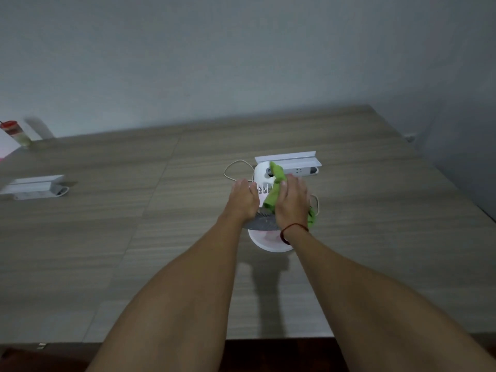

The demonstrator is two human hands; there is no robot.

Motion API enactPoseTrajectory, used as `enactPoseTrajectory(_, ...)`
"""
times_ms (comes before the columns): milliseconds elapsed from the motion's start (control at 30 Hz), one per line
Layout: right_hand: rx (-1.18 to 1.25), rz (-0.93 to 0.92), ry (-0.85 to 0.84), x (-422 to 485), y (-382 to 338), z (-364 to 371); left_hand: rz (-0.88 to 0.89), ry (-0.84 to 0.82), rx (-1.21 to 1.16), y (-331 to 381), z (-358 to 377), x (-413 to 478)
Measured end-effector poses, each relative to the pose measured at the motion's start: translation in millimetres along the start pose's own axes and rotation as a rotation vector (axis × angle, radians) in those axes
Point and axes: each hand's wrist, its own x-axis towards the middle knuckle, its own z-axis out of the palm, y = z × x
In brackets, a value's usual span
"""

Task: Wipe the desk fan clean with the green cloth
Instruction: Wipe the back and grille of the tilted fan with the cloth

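A small white desk fan (261, 175) with a grey grille stands on the wooden desk (134, 224), seen from above, its round white base (268, 244) toward me. My left hand (244, 197) grips the fan's left side, fingers curled over the housing. My right hand (292, 201) presses the green cloth (276, 178) against the top and right of the fan; cloth ends stick out beyond the fingers and beside the wrist. A red cord circles my right wrist. Both hands hide most of the grille.
A white power strip box (292, 162) sits just behind the fan, with a thin cable (233, 167) looping to the left. Another white box (35, 186) lies at the far left. A red-lidded cup (16, 134) stands at the back left. A wall rises behind the desk.
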Motion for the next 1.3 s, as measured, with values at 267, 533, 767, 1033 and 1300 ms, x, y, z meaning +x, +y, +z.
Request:
enactPoseTrajectory(267,0.125,0.093,0.027,5.3,15.8,-1.5,0.032,0.015,0.038,-2.1,-5.0,5.2)
enactPoseTrajectory(533,0.511,0.84,0.05,13.0,29.1,-12.0,0.023,0.023,0.057,4.7,-10.0,1.4)
enactPoseTrajectory(767,0.099,0.152,0.139,4.9,-2.6,11.1,-0.014,0.026,0.017,1.7,-6.7,14.0)
enactPoseTrajectory(1033,0.099,0.107,0.132,12.1,-0.2,20.1,0.02,0.057,0.077,2.0,-3.8,10.2)
enactPoseTrajectory(1300,0.61,0.902,-0.06,43.2,59.3,4.7,0.083,0.091,0.072,-2.8,1.2,15.4)
